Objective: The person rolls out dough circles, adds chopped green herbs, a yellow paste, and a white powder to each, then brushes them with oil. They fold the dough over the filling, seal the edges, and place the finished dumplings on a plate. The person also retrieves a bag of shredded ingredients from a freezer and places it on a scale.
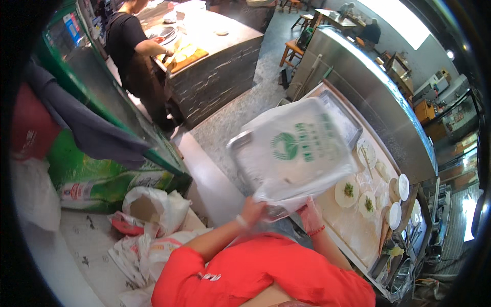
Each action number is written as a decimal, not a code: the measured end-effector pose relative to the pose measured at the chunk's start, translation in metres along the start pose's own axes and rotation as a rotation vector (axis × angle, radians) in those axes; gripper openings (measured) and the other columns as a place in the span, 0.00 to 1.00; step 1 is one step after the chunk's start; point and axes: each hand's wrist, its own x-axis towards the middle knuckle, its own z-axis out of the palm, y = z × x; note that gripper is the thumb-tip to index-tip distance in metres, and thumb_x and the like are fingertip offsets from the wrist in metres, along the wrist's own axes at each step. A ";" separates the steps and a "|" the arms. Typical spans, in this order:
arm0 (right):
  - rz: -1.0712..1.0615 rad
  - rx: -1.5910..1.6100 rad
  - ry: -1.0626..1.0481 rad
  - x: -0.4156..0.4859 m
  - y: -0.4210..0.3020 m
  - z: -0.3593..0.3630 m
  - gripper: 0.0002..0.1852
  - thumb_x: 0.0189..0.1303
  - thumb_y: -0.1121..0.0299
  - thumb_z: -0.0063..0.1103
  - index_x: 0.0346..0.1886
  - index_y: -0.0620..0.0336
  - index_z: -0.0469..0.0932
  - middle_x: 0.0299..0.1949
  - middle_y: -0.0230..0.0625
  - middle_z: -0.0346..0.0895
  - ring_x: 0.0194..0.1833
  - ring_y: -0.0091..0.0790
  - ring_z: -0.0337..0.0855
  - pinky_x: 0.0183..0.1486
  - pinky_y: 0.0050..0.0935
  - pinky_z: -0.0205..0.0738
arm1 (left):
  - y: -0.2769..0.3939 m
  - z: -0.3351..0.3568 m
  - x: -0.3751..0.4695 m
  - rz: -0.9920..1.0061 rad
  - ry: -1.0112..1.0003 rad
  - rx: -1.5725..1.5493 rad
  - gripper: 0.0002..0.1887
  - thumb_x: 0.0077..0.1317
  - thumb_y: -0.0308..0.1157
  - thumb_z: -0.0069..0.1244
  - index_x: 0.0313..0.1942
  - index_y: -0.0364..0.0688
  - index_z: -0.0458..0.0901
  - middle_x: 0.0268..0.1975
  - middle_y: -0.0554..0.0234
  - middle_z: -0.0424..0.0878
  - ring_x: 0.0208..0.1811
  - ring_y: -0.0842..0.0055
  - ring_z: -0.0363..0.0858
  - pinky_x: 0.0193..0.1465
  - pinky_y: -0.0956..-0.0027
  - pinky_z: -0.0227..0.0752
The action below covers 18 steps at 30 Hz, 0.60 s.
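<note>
A metal tray [242, 142] wrapped in a white plastic bag [307, 153] with green print is held in front of me, tilted and slightly blurred. My left hand [254, 210] grips its near edge at the left. At the same edge, further right, my right hand [310, 215] holds on, in a thin clear glove. Right of the tray is a floured work board [345, 234]. Flat dough rounds lie on it, two of them topped with chopped green filling [348, 189]. What lies inside the bag is hard to make out.
A second metal tray [341, 115] lies at the board's far end. White bowls [394, 215] stand along the right side. Open sacks [145, 207] sit at left beside a green-framed cabinet [115, 103]. A co-worker [134, 57] stands at a stone-sided counter [222, 69] farther off.
</note>
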 end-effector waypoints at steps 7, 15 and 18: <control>-0.357 0.005 0.307 -0.054 -0.036 -0.088 0.19 0.55 0.75 0.57 0.51 0.65 0.70 0.42 0.34 0.77 0.39 0.34 0.80 0.41 0.33 0.77 | -0.005 0.087 0.007 -0.082 -0.879 0.273 0.30 0.58 0.40 0.58 0.55 0.30 0.69 0.43 0.58 0.81 0.39 0.78 0.79 0.39 0.73 0.75; -0.340 -0.523 0.366 -0.189 -0.083 -0.288 0.09 0.53 0.71 0.56 0.36 0.63 0.79 0.30 0.34 0.77 0.32 0.30 0.79 0.36 0.30 0.74 | -0.037 0.143 0.068 -0.472 -0.653 -0.181 0.24 0.72 0.52 0.35 0.56 0.45 0.71 0.48 0.66 0.80 0.45 0.74 0.78 0.51 0.60 0.74; -0.177 -0.151 0.415 -0.246 -0.070 -0.354 0.11 0.51 0.72 0.59 0.39 0.64 0.79 0.33 0.30 0.78 0.33 0.24 0.78 0.35 0.26 0.73 | -0.047 0.267 0.015 -0.498 -0.749 -0.179 0.27 0.71 0.51 0.40 0.62 0.42 0.67 0.56 0.61 0.76 0.56 0.71 0.74 0.59 0.61 0.68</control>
